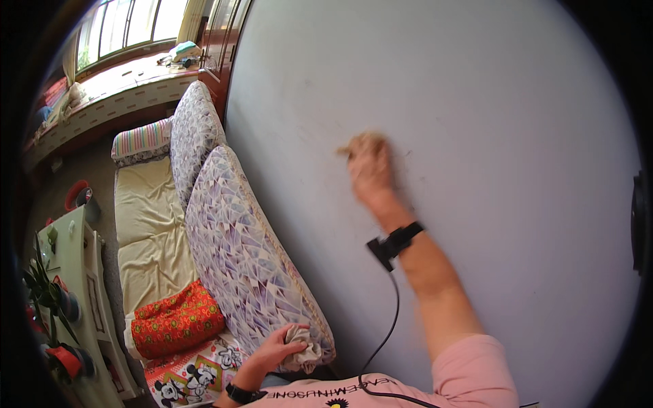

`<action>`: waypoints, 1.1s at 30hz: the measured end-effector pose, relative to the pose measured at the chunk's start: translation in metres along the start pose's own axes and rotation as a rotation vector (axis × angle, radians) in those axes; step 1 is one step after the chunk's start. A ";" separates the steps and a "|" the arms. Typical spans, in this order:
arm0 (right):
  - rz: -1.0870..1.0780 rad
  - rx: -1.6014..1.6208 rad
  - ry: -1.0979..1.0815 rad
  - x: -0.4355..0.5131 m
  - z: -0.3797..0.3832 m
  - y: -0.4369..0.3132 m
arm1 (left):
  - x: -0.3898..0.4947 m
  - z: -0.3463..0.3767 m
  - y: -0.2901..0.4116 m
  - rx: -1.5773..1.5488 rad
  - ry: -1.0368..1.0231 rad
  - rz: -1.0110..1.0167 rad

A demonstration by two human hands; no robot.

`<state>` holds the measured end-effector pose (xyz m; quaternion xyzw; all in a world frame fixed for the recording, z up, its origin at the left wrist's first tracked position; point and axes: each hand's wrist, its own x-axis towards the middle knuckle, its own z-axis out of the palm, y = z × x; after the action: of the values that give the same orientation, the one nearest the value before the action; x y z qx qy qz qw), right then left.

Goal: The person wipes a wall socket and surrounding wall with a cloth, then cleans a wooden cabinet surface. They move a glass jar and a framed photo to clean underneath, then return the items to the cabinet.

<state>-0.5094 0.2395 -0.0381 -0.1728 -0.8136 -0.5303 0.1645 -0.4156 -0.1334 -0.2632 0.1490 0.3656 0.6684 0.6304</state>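
Against a pale grey-white wall (pixel 484 153) my right hand (pixel 370 171) presses a yellowish-tan cloth or sponge (pixel 375 137); motion blurs both, so its exact kind is unclear. Faint dark smudges and scratches mark the wall around that hand. Low in front of my body, my left hand (pixel 275 349) grips a crumpled greyish-white cloth (pixel 303 349), close to the near end of the sofa backrest (pixel 240 229). A black strap with a device (pixel 390 245) sits on my right wrist, and a cable hangs from it.
Beside the wall runs a sofa with a beige cover (pixel 153 214), a red patterned pillow (pixel 176 319) and a striped armrest (pixel 143 137). A pale green table (pixel 76 255) carries potted plants (pixel 48 290). Buckets (pixel 81 196) stand on the floor. A window (pixel 132 25) is beyond.
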 end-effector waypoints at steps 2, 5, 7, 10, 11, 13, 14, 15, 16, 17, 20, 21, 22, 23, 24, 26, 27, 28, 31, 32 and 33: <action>0.170 0.003 0.212 0.029 -0.033 0.087 | 0.006 0.011 -0.001 0.041 -0.048 -0.005; 0.274 -0.093 0.538 0.017 -0.090 0.218 | 0.009 0.025 -0.007 0.030 -0.133 -0.046; 0.324 -0.202 0.574 -0.004 -0.123 0.282 | 0.010 0.034 -0.015 0.028 -0.142 -0.097; 0.370 -0.183 0.611 -0.033 -0.149 0.333 | 0.011 0.044 -0.024 0.050 -0.172 -0.125; 0.362 -0.155 0.622 -0.041 -0.149 0.333 | 0.011 0.048 -0.027 0.058 -0.178 -0.143; 0.298 -0.079 0.617 -0.057 -0.134 0.303 | 0.011 0.055 -0.034 0.077 -0.200 -0.181; 0.256 -0.051 0.572 -0.068 -0.119 0.274 | 0.012 0.058 -0.038 0.087 -0.217 -0.195; 0.193 -0.048 0.494 -0.081 -0.101 0.236 | 0.012 0.062 -0.042 0.092 -0.227 -0.226; 0.114 -0.213 0.328 -0.100 -0.083 0.189 | 0.011 0.066 -0.046 0.114 -0.246 -0.220; 0.084 -0.151 0.214 -0.118 -0.065 0.136 | 0.011 0.069 -0.050 0.129 -0.257 -0.225; -0.078 0.070 0.034 -0.190 -0.026 0.011 | 0.008 0.077 -0.060 0.117 -0.280 -0.228; -0.147 0.074 -0.051 -0.217 -0.016 -0.019 | 0.007 0.078 -0.061 0.099 -0.288 -0.244; -0.253 0.144 -0.168 -0.244 -0.010 -0.045 | 0.004 0.078 -0.062 0.162 -0.279 -0.212; -0.367 0.222 -0.357 -0.267 -0.006 -0.065 | 0.003 0.077 -0.062 0.170 -0.262 -0.217; -0.403 0.253 -0.334 -0.289 -0.005 -0.076 | 0.000 0.076 -0.061 0.165 -0.263 -0.235; -0.519 0.314 -0.518 -0.317 -0.011 -0.079 | -0.002 0.074 -0.056 0.210 -0.248 -0.282; -0.452 0.294 -0.431 -0.322 -0.016 -0.073 | 0.000 0.073 -0.053 0.219 -0.262 -0.252; -0.418 0.266 -0.430 -0.322 -0.023 -0.064 | 0.001 0.073 -0.050 0.218 -0.277 -0.240; -0.193 0.234 -0.270 -0.295 -0.054 -0.003 | 0.011 0.078 -0.040 0.223 -0.300 -0.247; -0.056 0.268 -0.151 -0.283 -0.067 0.029 | 0.016 0.081 -0.037 0.219 -0.327 -0.246; 0.036 0.264 -0.063 -0.272 -0.082 0.065 | 0.021 0.085 -0.035 0.218 -0.346 -0.257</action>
<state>-0.2320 0.1595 -0.0764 -0.1807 -0.8778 -0.4099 0.1698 -0.3373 -0.0897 -0.2336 0.2807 0.3382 0.5039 0.7436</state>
